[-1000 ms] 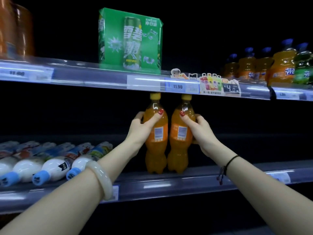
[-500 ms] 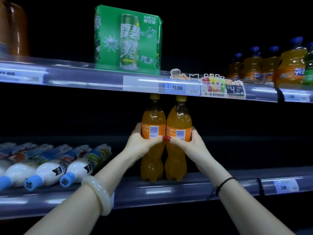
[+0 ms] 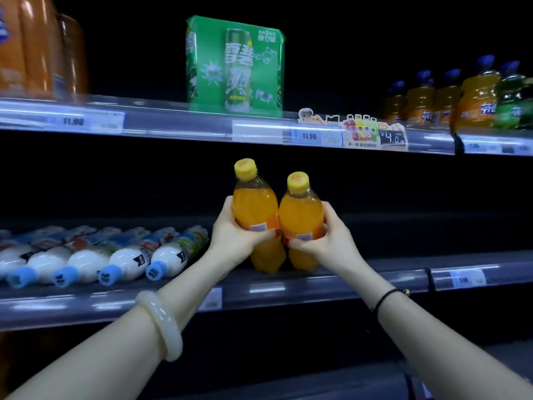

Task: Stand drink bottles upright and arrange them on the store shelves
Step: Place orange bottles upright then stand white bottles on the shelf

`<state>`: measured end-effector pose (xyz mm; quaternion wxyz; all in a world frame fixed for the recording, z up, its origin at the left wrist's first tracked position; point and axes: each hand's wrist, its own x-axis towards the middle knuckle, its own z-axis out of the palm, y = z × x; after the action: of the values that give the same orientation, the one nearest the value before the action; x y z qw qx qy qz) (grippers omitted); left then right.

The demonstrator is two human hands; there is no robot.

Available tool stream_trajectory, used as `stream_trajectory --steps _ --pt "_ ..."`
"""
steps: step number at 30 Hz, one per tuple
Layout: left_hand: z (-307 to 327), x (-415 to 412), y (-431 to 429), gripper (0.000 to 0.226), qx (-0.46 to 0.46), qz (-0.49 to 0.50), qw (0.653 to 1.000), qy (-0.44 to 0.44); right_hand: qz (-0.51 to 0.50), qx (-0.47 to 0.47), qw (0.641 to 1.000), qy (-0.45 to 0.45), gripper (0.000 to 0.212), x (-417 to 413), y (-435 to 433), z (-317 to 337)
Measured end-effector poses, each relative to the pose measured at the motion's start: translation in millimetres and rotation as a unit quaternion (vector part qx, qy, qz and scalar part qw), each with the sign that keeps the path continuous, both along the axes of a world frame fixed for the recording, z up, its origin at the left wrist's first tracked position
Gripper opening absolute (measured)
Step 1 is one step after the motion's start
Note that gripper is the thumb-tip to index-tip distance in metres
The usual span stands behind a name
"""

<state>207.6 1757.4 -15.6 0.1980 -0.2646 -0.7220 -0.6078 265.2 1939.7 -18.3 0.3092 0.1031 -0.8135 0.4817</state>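
Observation:
Two orange drink bottles with yellow caps stand side by side on the middle shelf (image 3: 360,280), their tops leaning toward me. My left hand (image 3: 230,235) is wrapped around the left orange bottle (image 3: 253,206) at its label. The right orange bottle (image 3: 301,215) is gripped the same way by my right hand (image 3: 331,241). The two bottles touch each other, and their bases sit near the shelf's front edge.
Several white bottles with blue caps (image 3: 124,262) lie on their sides at the left of the same shelf. On the upper shelf (image 3: 178,122) stand a green can pack (image 3: 236,64), orange packs (image 3: 34,47) at far left and upright orange and green bottles (image 3: 478,96) at right.
Both bottles have tipped toward me and come lower below the upper shelf, so the cap tops now show. My hands have slid down to the labels, closer together.

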Motion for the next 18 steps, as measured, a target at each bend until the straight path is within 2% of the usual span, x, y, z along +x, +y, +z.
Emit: stream_trajectory --steps 5,9,14,18 --pt "0 32 -47 0.071 -0.082 0.008 0.992 0.091 -0.007 0.001 0.999 0.044 0.069 31 -23 -1" --pt "-3 60 -85 0.068 -0.121 0.005 0.985 0.121 0.022 -0.026 0.998 0.061 0.065 55 -63 5" --pt "-26 93 -153 0.070 -0.129 -0.011 0.986 0.101 0.066 -0.036 0.997 0.025 0.064 85 -133 -1" --pt "-57 118 -217 0.072 -0.146 -0.017 0.989 0.031 0.109 -0.034 0.993 -0.036 0.062 107 -188 -27"
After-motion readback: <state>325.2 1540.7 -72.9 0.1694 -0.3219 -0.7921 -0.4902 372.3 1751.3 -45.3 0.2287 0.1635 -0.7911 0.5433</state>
